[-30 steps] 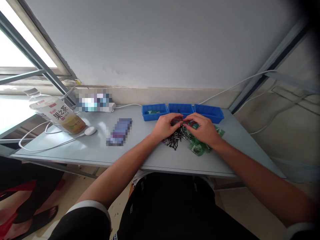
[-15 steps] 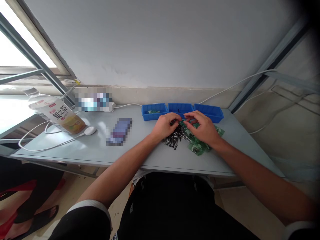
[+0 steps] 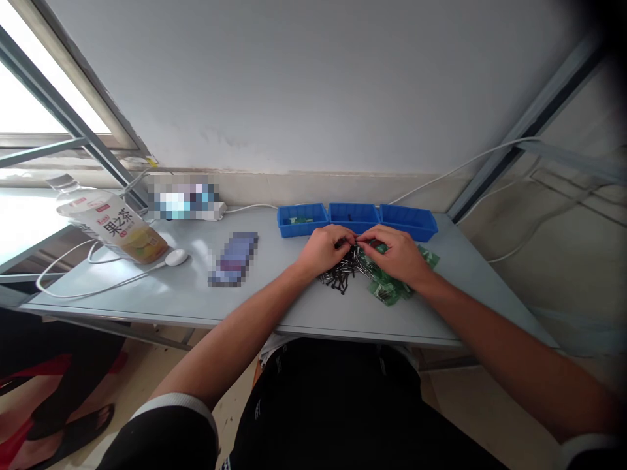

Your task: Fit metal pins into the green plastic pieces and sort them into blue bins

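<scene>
Nearest, btm centre of frame: the wearer's lap in black cloth (image 3: 337, 398), then the front edge of the pale grey flat table (image 3: 255, 307). Just right of centre on it, a loose heap of slim dark and silvery metal screws (image 3: 337, 279); touching its right side, a bunch of crinkly green see-through plastic packets (image 3: 388, 288), some w/ metal bits inside.

L hand (image 3: 321, 251) is above the heap's left/far side, R hand (image 3: 399, 254) over the packets. Fingertips of both bent & nearly meeting above the heap's far end. Grip: looks like a pinch, but can't tell what, if anything, is btwn the fingers; too small.

Step in hand, prob. fine two-handed fingertip work on a small pc. Next move likely calls for a light, precise pinch w/o dragging nearby screws.

Beyond the hands, a row of 3 blue plastic bins: left bin (image 3: 298, 230) w/ green packets, middle bin (image 3: 365, 228) w/ a small dark item, right bin (image 3: 418, 231) angled.
</scene>
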A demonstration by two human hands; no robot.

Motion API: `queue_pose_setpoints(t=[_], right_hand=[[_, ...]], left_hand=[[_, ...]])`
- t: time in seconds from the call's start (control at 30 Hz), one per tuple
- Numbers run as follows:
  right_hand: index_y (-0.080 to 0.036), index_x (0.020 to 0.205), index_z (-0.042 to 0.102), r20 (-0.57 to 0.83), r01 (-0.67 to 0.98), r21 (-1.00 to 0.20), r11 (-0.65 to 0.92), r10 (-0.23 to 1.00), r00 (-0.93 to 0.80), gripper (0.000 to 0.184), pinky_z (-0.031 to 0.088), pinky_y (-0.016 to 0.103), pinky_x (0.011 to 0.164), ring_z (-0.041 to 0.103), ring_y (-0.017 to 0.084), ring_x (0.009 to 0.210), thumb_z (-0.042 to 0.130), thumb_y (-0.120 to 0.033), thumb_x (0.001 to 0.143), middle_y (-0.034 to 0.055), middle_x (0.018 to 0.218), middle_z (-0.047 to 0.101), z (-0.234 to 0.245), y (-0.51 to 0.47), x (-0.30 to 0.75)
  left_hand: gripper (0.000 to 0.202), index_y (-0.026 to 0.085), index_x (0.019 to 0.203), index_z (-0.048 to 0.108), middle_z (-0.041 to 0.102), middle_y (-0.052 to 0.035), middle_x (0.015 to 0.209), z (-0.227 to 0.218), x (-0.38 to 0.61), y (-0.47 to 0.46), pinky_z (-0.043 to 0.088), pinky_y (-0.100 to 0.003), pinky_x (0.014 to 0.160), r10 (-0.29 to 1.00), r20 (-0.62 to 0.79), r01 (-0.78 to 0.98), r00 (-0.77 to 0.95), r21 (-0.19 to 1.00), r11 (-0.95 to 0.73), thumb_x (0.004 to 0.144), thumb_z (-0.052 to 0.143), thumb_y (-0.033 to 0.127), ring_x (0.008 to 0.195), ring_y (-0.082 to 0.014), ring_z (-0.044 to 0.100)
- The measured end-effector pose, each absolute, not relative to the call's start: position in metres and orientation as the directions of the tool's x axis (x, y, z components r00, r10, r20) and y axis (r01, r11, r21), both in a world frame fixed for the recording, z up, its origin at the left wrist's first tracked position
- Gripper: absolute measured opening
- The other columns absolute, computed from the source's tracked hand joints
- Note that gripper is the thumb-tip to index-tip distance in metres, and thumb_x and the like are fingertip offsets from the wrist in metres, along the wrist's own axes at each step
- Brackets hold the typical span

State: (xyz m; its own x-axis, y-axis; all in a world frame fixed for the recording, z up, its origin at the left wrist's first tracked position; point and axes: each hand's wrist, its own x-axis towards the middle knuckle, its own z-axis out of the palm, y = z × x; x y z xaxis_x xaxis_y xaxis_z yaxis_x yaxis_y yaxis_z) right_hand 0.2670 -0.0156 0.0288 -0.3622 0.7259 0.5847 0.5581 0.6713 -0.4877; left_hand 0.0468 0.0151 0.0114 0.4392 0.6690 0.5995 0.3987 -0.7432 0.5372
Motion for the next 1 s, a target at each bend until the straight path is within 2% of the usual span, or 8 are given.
queue_pose_setpoints(t=[0.1, 0.3, 0.43, 0.53, 0.63, 0.83, 1.0], right_hand=[[-0.025, 0.099, 0.076, 0.557, 0.574, -0.512, 0.639, 0.756, -0.344, 0.012, 0.061, 0.038, 0.072, 0.074, 0.024, 0.082, 0.067, -0.033, 0.098, 0.0068, 0.098, 0.079, 0.0264, -0.014, 0.268], [-0.025, 0.096, 0.072, 0.526, 0.58, -0.57, 0.582, 0.801, -0.287, 0.009, 0.06, 0.036, 0.072, 0.075, 0.024, 0.081, 0.072, -0.033, 0.093, 0.0047, 0.093, 0.079, 0.0237, -0.0124, 0.2708], [-0.024, 0.098, 0.069, 0.544, 0.553, -0.596, 0.582, 0.799, -0.255, 0.014, 0.061, 0.037, 0.076, 0.076, 0.024, 0.085, 0.071, -0.037, 0.095, 0.0058, 0.098, 0.079, 0.0241, -0.0136, 0.2706], [-0.024, 0.1, 0.069, 0.546, 0.539, -0.612, 0.579, 0.802, -0.242, 0.016, 0.062, 0.038, 0.078, 0.077, 0.025, 0.088, 0.072, -0.04, 0.095, 0.0063, 0.1, 0.079, 0.0238, -0.0143, 0.2698], [-0.024, 0.104, 0.071, 0.541, 0.542, -0.618, 0.57, 0.808, -0.233, 0.018, 0.063, 0.039, 0.077, 0.077, 0.026, 0.087, 0.072, -0.04, 0.096, 0.0066, 0.101, 0.08, 0.0231, -0.0137, 0.2696], [-0.025, 0.103, 0.079, 0.56, 0.572, -0.56, 0.599, 0.783, -0.272, 0.019, 0.062, 0.04, 0.075, 0.077, 0.026, 0.088, 0.069, -0.04, 0.098, 0.007, 0.103, 0.081, 0.0244, -0.0106, 0.2708], [-0.024, 0.102, 0.08, 0.534, 0.538, -0.606, 0.586, 0.801, -0.271, 0.022, 0.062, 0.04, 0.075, 0.076, 0.027, 0.089, 0.069, -0.043, 0.098, 0.0078, 0.103, 0.081, 0.0253, -0.0112, 0.2702]], left_hand=[[0.022, 0.02, 0.094, 0.076, 0.082, -0.0034, 0.108, 0.013, 0.0467, 0.0139, 0.061, -0.035, 0.096, 0.695, 0.589, 0.381, 0.412, 0.582, -0.718, 0.086, 0.062, 0.005, 0.101, -0.0189, 0.077], [0.021, 0.017, 0.105, 0.075, 0.079, -0.0073, 0.11, 0.0151, 0.0491, 0.0119, 0.064, -0.033, 0.09, 0.707, 0.574, 0.235, 0.412, 0.683, -0.692, 0.087, 0.066, 0.01, 0.094, -0.017, 0.077], [0.038, 0.016, 0.129, 0.064, 0.078, -0.0119, 0.115, 0.0146, 0.0512, 0.0115, 0.066, -0.036, 0.094, 0.775, 0.506, 0.053, 0.379, 0.824, -0.564, 0.091, 0.072, 0.018, 0.097, -0.018, 0.078], [0.047, 0.017, 0.135, 0.057, 0.079, -0.0125, 0.113, 0.0135, 0.0512, 0.0132, 0.065, -0.038, 0.098, 0.813, 0.44, -0.048, 0.383, 0.888, -0.458, 0.092, 0.075, 0.02, 0.101, -0.0196, 0.079], [0.046, 0.018, 0.133, 0.057, 0.08, -0.012, 0.113, 0.0121, 0.0503, 0.0163, 0.065, -0.038, 0.099, 0.819, 0.413, -0.076, 0.399, 0.904, -0.42, 0.092, 0.077, 0.023, 0.103, -0.0205, 0.079], [0.048, 0.017, 0.132, 0.058, 0.08, -0.0118, 0.114, 0.0103, 0.0492, 0.0193, 0.065, -0.039, 0.096, 0.804, 0.444, -0.032, 0.395, 0.882, -0.471, 0.092, 0.078, 0.034, 0.099, -0.019, 0.078], [0.047, 0.017, 0.131, 0.059, 0.08, -0.0118, 0.112, 0.0113, 0.0507, 0.0175, 0.064, -0.039, 0.094, 0.803, 0.448, -0.038, 0.392, 0.88, -0.473, 0.092, 0.079, 0.036, 0.097, -0.019, 0.078]])
